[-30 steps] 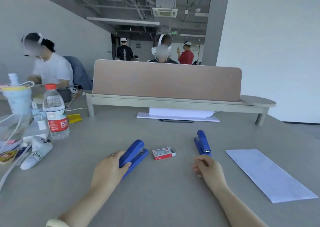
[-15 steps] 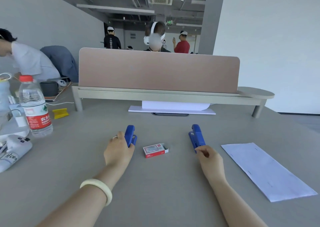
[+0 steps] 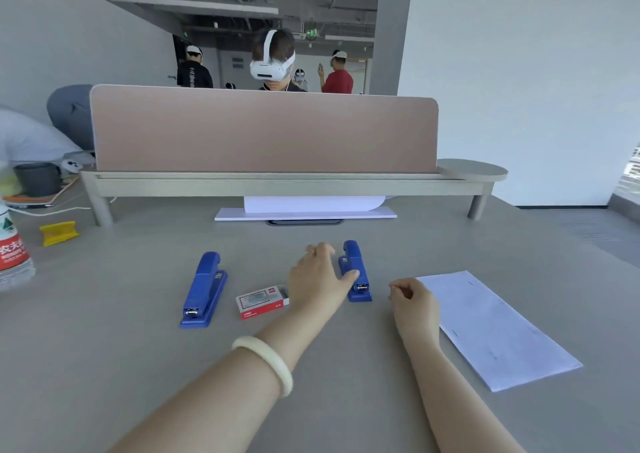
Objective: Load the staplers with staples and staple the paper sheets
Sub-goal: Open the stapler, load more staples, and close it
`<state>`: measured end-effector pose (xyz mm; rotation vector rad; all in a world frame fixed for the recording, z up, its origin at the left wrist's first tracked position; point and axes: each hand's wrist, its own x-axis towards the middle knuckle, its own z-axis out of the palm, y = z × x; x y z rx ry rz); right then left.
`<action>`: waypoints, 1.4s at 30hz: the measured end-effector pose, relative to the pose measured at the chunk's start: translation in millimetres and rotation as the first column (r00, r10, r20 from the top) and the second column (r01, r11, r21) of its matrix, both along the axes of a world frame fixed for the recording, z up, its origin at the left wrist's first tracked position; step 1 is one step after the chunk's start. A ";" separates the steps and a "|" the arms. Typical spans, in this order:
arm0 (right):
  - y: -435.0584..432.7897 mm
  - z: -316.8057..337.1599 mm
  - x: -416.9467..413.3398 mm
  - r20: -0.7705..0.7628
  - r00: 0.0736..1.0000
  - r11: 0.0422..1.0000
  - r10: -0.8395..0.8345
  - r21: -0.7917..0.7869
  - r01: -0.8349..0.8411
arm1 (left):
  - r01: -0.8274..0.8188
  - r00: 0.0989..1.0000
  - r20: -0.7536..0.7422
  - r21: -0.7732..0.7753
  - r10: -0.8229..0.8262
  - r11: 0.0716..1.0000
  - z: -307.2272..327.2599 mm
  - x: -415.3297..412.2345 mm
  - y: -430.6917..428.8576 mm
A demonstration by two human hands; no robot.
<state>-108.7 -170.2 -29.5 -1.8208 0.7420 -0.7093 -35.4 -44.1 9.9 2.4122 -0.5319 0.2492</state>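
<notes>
I see the gray counter [image 3: 104,366] with paper [image 3: 491,328] on the right. Two blue staplers [image 3: 204,288] lie apart, a small staple box [image 3: 261,302] between them. My left hand [image 3: 318,281] is spread open, thumb touching the right stapler [image 3: 356,269]. My right hand [image 3: 414,302] is curled, holding nothing.
</notes>
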 end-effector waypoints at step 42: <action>48.5 2.2 -62.3 -0.334 0.691 0.656 0.641 -0.227 -0.719 | 0.408 0.899 -0.072 0.497 -0.432 0.766 12.5 -36.6 153.7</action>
